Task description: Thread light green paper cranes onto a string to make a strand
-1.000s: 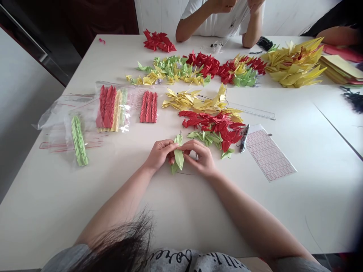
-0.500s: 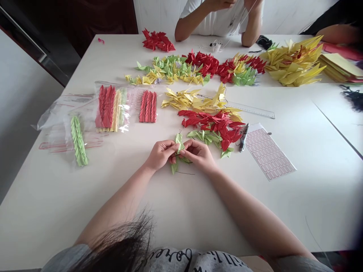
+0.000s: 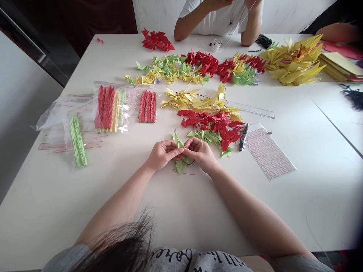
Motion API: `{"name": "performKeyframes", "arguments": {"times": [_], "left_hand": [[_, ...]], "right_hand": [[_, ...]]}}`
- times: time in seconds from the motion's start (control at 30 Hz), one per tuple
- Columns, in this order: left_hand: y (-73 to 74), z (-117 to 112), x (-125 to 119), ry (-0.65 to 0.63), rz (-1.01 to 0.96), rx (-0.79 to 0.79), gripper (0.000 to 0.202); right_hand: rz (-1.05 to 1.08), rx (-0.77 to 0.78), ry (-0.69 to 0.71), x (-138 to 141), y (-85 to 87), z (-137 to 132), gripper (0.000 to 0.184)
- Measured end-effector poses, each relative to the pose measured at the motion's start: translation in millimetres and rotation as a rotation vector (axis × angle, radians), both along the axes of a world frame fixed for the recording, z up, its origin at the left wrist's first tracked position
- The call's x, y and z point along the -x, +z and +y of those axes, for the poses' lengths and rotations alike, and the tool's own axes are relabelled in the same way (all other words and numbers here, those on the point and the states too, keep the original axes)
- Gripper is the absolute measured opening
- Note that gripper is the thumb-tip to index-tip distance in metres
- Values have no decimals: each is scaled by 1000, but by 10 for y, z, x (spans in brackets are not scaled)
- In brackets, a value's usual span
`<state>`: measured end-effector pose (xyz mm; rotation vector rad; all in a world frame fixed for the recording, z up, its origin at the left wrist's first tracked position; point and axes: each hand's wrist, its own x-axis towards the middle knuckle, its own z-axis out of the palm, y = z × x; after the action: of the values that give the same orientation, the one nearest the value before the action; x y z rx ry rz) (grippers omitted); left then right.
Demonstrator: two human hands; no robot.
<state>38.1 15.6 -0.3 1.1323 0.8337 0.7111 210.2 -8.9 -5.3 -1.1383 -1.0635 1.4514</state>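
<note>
Finding the left hand (image 3: 163, 154) and right hand (image 3: 200, 154) drawn together low over the white table (image 3: 283, 211), their fingertips nearly meeting. Left fingers (image 3: 176, 152) are pressed together, pinching from one side; right fingers (image 3: 190, 142) curl over and pinch from the other. Between them, just above the tabletop, sit green folded-paper cranes (image 3: 178, 165) on a dark thread (image 3: 184, 173), whose loose end trails on the table. Exact grip on the thread is hidden by the fingers and cannot be confirmed. Step in hand is judged to be seating the cranes along the thread; the next move calls for a steady pinch so they do not slip. Nearest, just beyond the right hand, lies a loose pile of green cranes (image 3: 204, 136), touching a red crane pile (image 3: 210, 122). To the right are a marker pen (image 3: 244, 136) and a sheet of blank labels (image 3: 268, 153). Filled plastic zip bags (image 3: 109, 109) lie to the left.
</note>
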Motion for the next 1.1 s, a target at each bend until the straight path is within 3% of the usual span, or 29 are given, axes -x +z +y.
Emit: {"name": "performKeyframes", "arguments": {"times": [0.23,0.47,0.63,0.9,1.1], "left_hand": [[13,29,25,-10,-21,55,38],[12,23,39,-57,19,-28,39],[-9,13,36,-31,42,-81,36],[-41,-28,10,-105,105,-169,24],[-65,-30,-16,-42,226,-175,31]], "right_hand": [[61,3,75,-43,-9,37,42],[11,47,111,-68,19,28,38],[-38,48,63,-30,62,2,42],[-74,-3,20,22,73,-40,45],[-87,-28,-47,47,40,-60,48]]}}
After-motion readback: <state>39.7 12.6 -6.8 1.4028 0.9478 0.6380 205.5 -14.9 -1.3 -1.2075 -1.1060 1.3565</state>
